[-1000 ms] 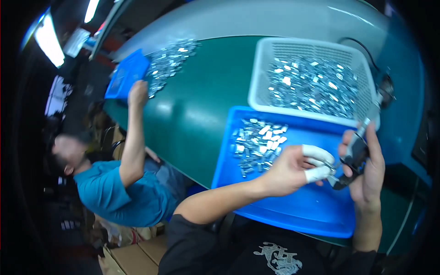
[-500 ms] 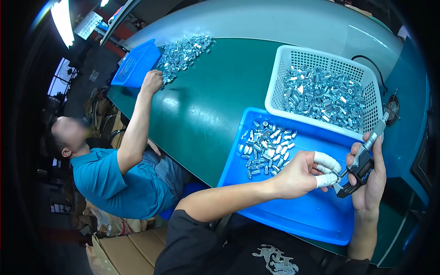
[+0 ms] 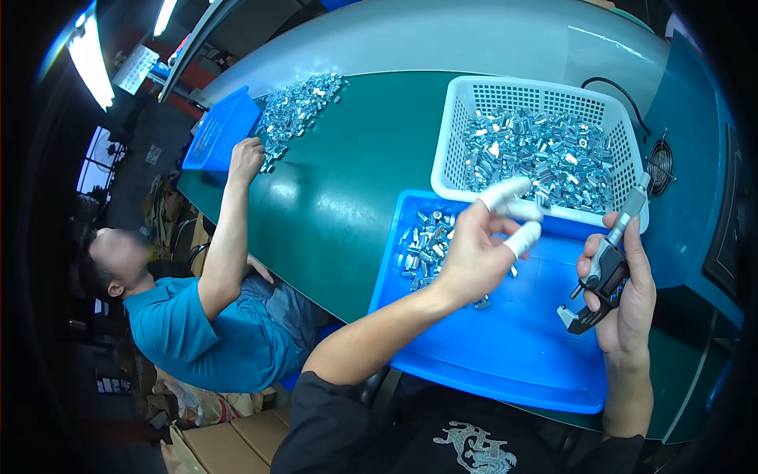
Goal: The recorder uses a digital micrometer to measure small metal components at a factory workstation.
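My left hand is raised over the blue tray, fingers apart and slightly blurred, white covers on several fingertips; I see nothing held in it. Two loose metal pieces show near it, one of them a hex-shaped piece below the palm. In my right hand, over the tray's right side, is a digital micrometer with a black body and silver thimble. Its measuring gap has nothing in it. Shiny metal pieces lie in the tray's left part, partly hidden by my left hand.
Behind the tray stands a white perforated basket full of similar metal pieces. A co-worker in a teal shirt reaches to a heap of pieces beside a blue basket. On the right is a blue panel with a round fan grille.
My left hand has moved away from the micrometer, up and left, and its fingers have opened. The small piece at the micrometer's jaws is gone from there. My right hand still holds the micrometer.
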The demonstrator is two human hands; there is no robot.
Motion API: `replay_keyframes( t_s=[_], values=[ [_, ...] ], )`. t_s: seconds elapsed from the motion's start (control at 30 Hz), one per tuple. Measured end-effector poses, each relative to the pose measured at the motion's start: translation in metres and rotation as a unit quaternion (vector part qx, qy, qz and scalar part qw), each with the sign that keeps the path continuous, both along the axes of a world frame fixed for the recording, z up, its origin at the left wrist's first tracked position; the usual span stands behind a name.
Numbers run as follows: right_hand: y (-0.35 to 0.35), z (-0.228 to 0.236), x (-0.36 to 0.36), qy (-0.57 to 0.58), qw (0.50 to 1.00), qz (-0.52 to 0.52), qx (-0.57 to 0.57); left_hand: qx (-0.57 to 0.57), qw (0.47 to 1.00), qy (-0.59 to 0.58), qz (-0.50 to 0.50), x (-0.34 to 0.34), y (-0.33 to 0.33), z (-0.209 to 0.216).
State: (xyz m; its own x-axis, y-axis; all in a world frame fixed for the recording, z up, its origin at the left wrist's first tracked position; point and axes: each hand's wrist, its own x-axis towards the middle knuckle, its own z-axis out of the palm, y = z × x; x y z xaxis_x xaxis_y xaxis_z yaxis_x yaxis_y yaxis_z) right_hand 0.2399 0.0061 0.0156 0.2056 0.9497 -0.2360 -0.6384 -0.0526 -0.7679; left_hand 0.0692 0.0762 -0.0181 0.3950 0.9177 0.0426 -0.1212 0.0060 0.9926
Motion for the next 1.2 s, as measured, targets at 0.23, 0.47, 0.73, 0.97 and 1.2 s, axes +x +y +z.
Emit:
replay_keyframes(
  t_s=[0.23, 0.47, 0.73, 0.97, 1.2],
  values=[
    [-0.003, 0.002, 0.003, 0.022, 0.999, -0.005, -0.03, 0.267, 0.854, 0.442, -0.062, -0.01, -0.016, -0.005],
    [0.005, -0.005, 0.007, 0.007, 0.999, 0.032, 0.01, 0.236, 0.831, 0.493, -0.109, -0.021, -0.003, -0.013],
    [0.003, -0.005, 0.006, 0.015, 0.999, 0.034, -0.002, 0.276, 0.813, 0.505, -0.086, -0.015, -0.006, -0.038],
    [-0.003, 0.001, 0.003, 0.003, 1.0, 0.015, -0.013, 0.279, 0.83, 0.476, -0.081, -0.012, -0.012, -0.034],
    [0.0, -0.004, 0.004, 0.025, 0.999, 0.025, 0.001, 0.05, 0.985, 0.146, -0.082, -0.016, -0.008, -0.005]
  ],
)
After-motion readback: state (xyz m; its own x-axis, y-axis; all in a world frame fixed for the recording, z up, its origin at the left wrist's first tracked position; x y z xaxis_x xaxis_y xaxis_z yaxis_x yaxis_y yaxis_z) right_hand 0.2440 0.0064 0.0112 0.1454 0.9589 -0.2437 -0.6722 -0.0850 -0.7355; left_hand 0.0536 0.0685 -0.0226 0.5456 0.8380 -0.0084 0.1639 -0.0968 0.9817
